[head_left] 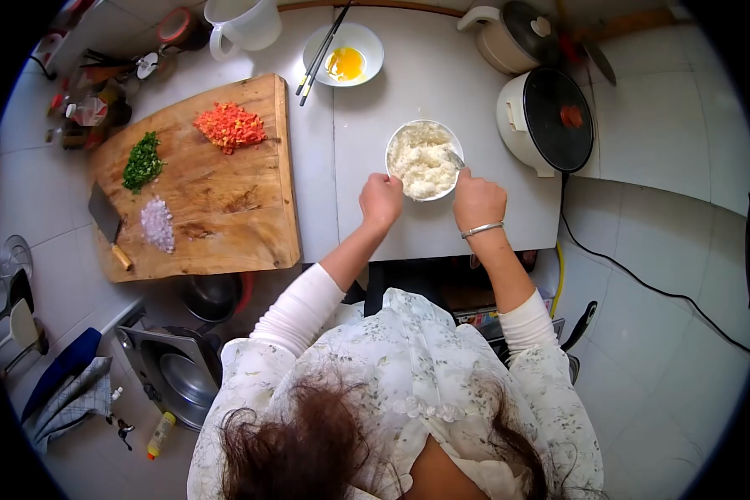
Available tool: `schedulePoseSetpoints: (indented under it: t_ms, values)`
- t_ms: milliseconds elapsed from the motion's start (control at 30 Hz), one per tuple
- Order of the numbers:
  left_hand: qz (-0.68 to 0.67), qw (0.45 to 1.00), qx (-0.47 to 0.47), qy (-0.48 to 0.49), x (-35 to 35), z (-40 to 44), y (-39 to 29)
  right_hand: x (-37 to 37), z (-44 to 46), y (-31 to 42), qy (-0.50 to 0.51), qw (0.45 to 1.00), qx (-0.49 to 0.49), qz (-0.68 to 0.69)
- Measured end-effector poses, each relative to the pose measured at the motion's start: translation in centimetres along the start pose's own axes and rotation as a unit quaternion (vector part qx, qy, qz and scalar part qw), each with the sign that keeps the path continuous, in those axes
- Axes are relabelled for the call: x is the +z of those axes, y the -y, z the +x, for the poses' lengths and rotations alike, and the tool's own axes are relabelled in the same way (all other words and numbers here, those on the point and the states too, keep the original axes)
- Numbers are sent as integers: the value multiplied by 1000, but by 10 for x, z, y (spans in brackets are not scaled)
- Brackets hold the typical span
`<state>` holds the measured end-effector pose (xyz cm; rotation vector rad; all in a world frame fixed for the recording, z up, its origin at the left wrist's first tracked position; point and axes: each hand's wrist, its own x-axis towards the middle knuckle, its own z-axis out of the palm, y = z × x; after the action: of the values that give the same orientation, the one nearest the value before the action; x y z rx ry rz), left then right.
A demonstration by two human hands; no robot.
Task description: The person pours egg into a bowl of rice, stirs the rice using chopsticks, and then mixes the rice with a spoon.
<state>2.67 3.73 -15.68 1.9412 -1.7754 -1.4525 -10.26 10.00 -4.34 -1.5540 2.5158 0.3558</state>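
A white bowl (437, 198) heaped with cooked rice (421, 157) stands on the counter in front of me. My left hand (381, 200) is closed at the bowl's lower left rim, the fingertips partly hidden. At the right side, my right hand (480, 202) grips a metal spoon (456, 159); its handle is mostly covered by the fist and its tip is in the rice.
Left lies a wooden cutting board (237, 196) with diced red pieces (230, 127), chopped greens (143, 162), chopped onion (157, 224) and a cleaver (106, 217). Behind are an egg bowl (367, 57) with chopsticks (321, 57) and a jug (254, 25). An electric pot (521, 117) stands right.
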Motion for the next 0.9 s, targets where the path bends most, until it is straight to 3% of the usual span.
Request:
schedulePoseSetpoints:
  t_ms: [100, 300, 433, 633, 733, 900]
  values:
    - [-6, 1000, -22, 0, 12, -5, 6, 12, 5, 8, 52, 994, 58, 71]
    - [40, 997, 6, 58, -1, -2, -4, 36, 10, -12, 19, 930, 139, 340]
    - [19, 996, -8, 91, -6, -2, -5, 8, -1, -4, -2, 958, 118, 260]
    - [-46, 993, -32, 99, -1, 7, 6, -5, -22, -2, -168, 977, -58, 121]
    - [-71, 992, -24, 97, -1, 10, 5, 22, -30, 3, -204, 971, -96, 78]
    - [-79, 990, -24, 117, -4, 11, 4, 50, -17, -13, -170, 976, -130, 43]
